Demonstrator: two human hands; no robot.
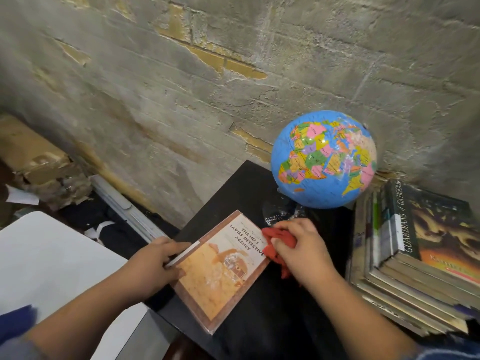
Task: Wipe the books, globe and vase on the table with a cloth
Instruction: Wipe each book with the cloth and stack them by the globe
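Observation:
An orange paperback book (220,276) lies flat on the black table (244,188). My left hand (153,263) holds the book's left edge, thumb on the cover. My right hand (298,248) grips a bunched red cloth (278,240) at the book's upper right corner. Behind it a blue globe (324,159) stands on a clear base by the wall. A stack of books (415,255) sits at the right. No vase is in view.
A rough concrete wall (207,87) runs behind the table. A white surface (52,261) lies at the lower left. Cardboard and debris (44,172) pile up on the floor at the far left, beside a grey rail (124,206).

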